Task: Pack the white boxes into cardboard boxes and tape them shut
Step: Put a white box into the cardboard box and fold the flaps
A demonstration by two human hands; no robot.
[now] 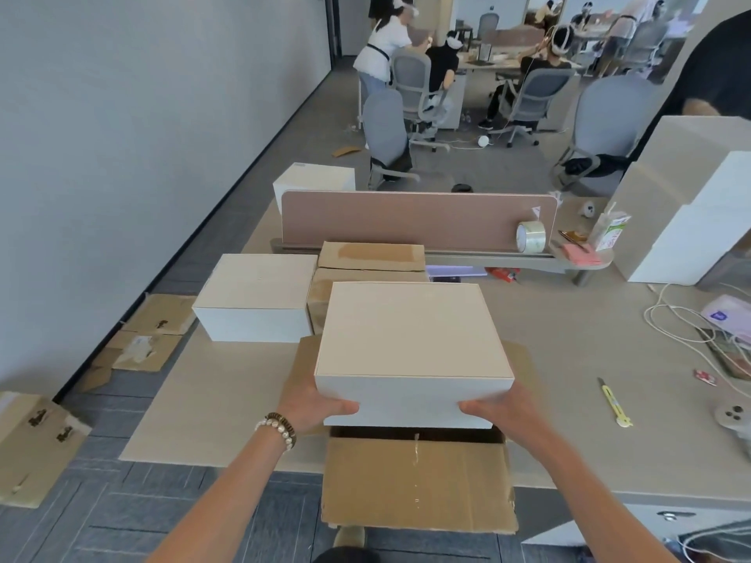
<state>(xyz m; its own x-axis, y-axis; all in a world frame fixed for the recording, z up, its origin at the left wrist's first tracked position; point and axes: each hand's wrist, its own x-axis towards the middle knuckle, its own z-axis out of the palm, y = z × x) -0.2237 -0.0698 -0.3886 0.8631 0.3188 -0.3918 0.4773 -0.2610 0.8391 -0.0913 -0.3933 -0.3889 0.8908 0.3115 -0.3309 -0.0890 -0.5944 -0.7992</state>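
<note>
Here, both hands, left hand [321, 404] & right hand [498, 410], grasp a white box [410, 339] above the open cardboard box [418, 481] at the worktop [211, 400] edge (front flap hanging): entering askew, it could snag the carton rim.

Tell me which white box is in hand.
The near one, gripped by both hands above the open carton; the others sit untouched.

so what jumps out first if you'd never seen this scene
Both hands, left and right, hold a large flat white box over an open brown cardboard box at the desk's near edge. A second white box sits left of it, and a clear tape roll stands against the pink divider.
</note>
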